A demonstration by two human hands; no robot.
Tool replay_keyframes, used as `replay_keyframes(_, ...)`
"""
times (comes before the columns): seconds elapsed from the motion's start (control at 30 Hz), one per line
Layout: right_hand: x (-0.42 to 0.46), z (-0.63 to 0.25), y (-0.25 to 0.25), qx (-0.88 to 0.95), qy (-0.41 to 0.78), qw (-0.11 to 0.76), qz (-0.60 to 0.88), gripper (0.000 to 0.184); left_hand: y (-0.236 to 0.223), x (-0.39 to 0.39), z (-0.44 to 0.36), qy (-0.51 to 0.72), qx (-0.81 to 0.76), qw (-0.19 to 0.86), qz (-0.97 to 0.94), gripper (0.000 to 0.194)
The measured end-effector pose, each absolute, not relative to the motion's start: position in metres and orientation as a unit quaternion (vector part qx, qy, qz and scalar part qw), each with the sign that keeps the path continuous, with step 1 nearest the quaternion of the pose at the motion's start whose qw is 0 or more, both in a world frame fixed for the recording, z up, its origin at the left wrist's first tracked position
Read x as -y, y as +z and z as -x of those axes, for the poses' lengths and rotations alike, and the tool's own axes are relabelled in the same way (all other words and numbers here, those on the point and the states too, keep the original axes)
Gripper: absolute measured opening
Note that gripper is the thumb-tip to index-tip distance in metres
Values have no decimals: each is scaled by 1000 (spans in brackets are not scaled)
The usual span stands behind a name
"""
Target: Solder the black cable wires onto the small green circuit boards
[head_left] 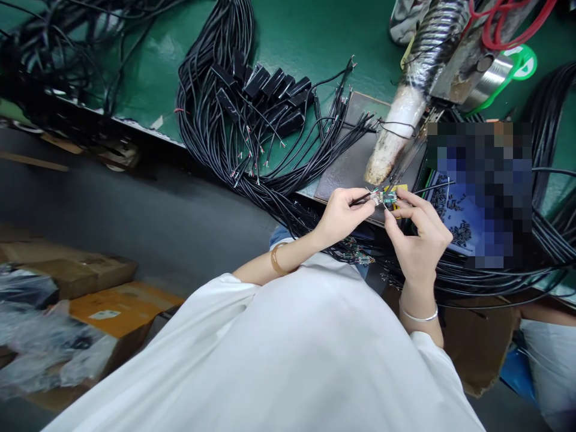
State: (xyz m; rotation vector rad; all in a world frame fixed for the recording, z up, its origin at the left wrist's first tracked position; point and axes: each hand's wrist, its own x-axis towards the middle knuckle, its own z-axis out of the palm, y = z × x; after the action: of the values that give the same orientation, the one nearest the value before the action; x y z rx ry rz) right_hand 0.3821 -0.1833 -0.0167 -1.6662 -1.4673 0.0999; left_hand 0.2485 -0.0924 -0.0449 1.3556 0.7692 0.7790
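Note:
My left hand is closed, pinching the end of a thin black cable whose stripped wires meet a small green circuit board. My right hand grips the board's right side between thumb and fingers. Just above the board are the dirty white end of a tube and thin metal rods. A grey-brown plate lies behind my hands, and something yellow shows beyond the board. Hanging below my hands at the table edge are several more green boards on cables.
Black cables with box-shaped ends are heaped on the green table. A blue tray of small black pieces stands right, partly pixelated. A solder wire spool sits above. Cardboard boxes are at lower left; another person's leg is at right.

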Motion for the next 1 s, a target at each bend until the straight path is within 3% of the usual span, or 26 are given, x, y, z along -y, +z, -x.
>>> replay_keyframes(1.0, 182, -384, -16, 601, 50, 443, 663, 4, -36, 88, -247, 327, -358, 624, -613, 23)
